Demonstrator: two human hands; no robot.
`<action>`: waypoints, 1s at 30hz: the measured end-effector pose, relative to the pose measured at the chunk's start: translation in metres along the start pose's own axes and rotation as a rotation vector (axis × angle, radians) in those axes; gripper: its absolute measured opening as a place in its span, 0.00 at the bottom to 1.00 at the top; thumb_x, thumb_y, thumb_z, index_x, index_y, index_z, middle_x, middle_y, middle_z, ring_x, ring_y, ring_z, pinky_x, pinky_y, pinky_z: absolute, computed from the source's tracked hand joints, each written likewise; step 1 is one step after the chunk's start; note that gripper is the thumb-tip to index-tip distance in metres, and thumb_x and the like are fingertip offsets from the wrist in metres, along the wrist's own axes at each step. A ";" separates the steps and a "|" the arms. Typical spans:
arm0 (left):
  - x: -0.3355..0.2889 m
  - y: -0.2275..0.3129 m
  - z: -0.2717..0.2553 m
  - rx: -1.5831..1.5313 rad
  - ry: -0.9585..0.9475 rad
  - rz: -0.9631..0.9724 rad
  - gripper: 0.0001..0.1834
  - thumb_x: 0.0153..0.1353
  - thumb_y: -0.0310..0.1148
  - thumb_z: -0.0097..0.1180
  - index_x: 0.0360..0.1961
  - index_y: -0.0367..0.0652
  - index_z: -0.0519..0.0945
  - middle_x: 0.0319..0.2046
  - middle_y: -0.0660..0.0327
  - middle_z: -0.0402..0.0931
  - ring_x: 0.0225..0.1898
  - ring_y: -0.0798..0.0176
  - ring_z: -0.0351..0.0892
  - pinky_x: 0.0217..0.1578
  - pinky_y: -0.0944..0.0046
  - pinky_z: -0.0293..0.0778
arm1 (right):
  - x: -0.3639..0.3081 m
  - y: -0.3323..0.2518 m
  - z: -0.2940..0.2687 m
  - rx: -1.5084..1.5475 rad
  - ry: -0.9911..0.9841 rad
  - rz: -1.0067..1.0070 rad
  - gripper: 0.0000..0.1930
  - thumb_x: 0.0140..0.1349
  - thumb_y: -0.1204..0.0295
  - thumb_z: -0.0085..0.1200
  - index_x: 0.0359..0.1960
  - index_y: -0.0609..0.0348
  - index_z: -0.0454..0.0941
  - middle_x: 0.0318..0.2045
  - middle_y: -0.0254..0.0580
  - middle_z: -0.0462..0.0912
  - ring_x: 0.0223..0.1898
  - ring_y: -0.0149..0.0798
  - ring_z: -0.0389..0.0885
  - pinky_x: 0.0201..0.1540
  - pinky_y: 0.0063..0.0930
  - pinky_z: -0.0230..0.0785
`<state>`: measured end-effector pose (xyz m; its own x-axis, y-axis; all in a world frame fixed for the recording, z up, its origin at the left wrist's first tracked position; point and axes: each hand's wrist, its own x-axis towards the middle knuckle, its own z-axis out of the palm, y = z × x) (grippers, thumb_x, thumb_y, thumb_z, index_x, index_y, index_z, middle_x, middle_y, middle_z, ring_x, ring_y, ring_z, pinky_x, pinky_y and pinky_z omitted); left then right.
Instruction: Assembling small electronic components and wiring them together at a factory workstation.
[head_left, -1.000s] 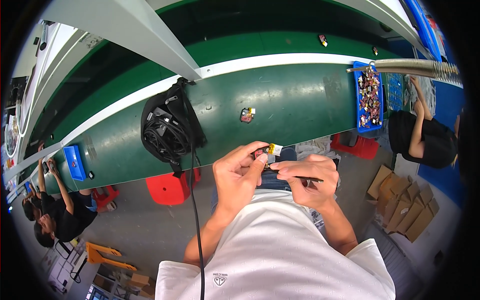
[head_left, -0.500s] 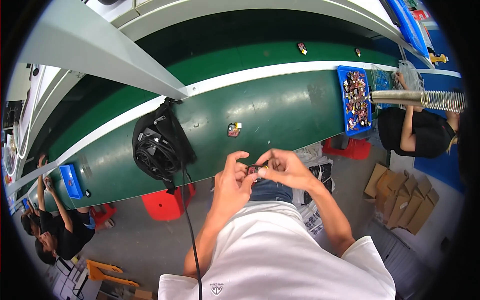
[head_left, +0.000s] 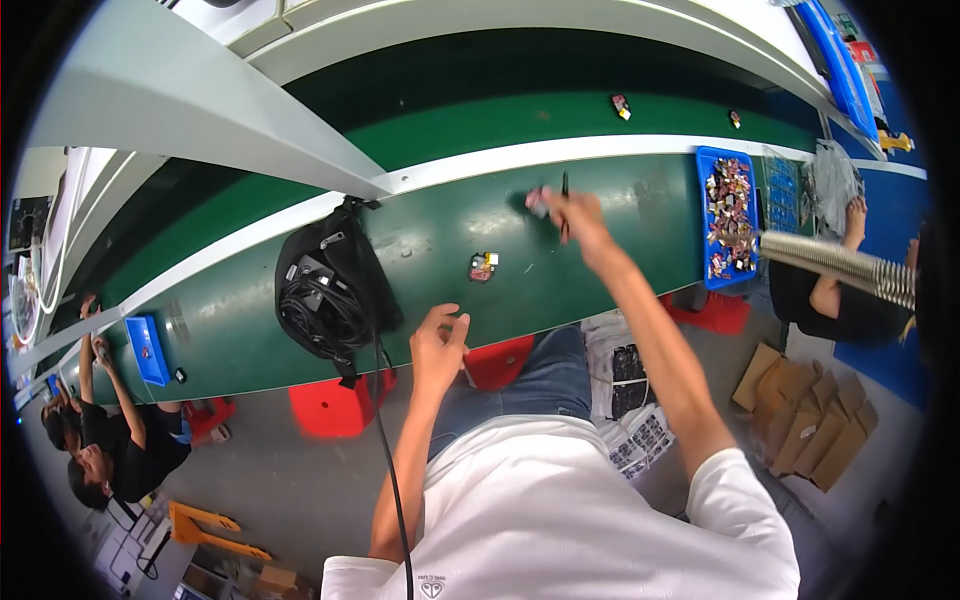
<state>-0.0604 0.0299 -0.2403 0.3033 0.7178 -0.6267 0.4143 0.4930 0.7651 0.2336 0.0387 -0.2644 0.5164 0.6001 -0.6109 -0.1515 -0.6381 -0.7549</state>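
My right hand reaches far over the green bench, its fingers closed. At its fingertips is a small reddish part, blurred by motion. A thin black stick-like tool crosses the same hand; its exact kind is unclear. Close to the bench's near edge, my left hand hangs with thumb and fingers apart, and no held thing shows in it. Between the hands lies a small red-and-black part with a yellow and white piece, like a small circuit board, flat on the bench top.
A black bag with coiled cables sits on the bench left of me. At right, a blue tray holds many small parts, with a metal spring hose beside it. Two similar parts lie beyond the white rail. Co-workers are at both sides.
My hands have come apart from the part they held together. The right one has swung forward over the bench with a part; the left has moved slightly left and opened.
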 end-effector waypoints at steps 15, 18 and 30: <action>0.079 -0.014 0.049 0.401 0.245 0.314 0.09 0.54 0.24 0.68 0.34 0.32 0.81 0.30 0.53 0.81 0.27 0.62 0.80 0.27 0.62 0.76 | 0.116 -0.011 -0.043 -0.133 0.479 -0.220 0.27 0.69 0.46 0.47 0.35 0.62 0.82 0.28 0.46 0.83 0.33 0.42 0.81 0.38 0.37 0.70; 0.075 -0.011 0.055 0.465 0.348 0.247 0.10 0.50 0.25 0.70 0.30 0.33 0.81 0.28 0.53 0.80 0.29 0.57 0.78 0.33 0.60 0.74 | 0.040 0.022 -0.053 0.202 0.311 -0.176 0.23 0.72 0.53 0.47 0.32 0.61 0.81 0.22 0.36 0.79 0.21 0.24 0.72 0.22 0.24 0.64; 0.033 0.038 0.021 -0.160 -0.146 0.045 0.07 0.64 0.23 0.58 0.38 0.32 0.73 0.31 0.53 0.83 0.21 0.64 0.82 0.13 0.71 0.68 | -0.184 0.034 -0.024 0.589 -0.119 0.292 0.23 0.74 0.53 0.45 0.36 0.65 0.77 0.31 0.44 0.80 0.23 0.32 0.82 0.27 0.29 0.82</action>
<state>-0.0171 0.0619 -0.2350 0.4443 0.6680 -0.5969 0.2597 0.5416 0.7995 0.1537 -0.1048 -0.1724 0.2928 0.5133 -0.8067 -0.7234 -0.4329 -0.5379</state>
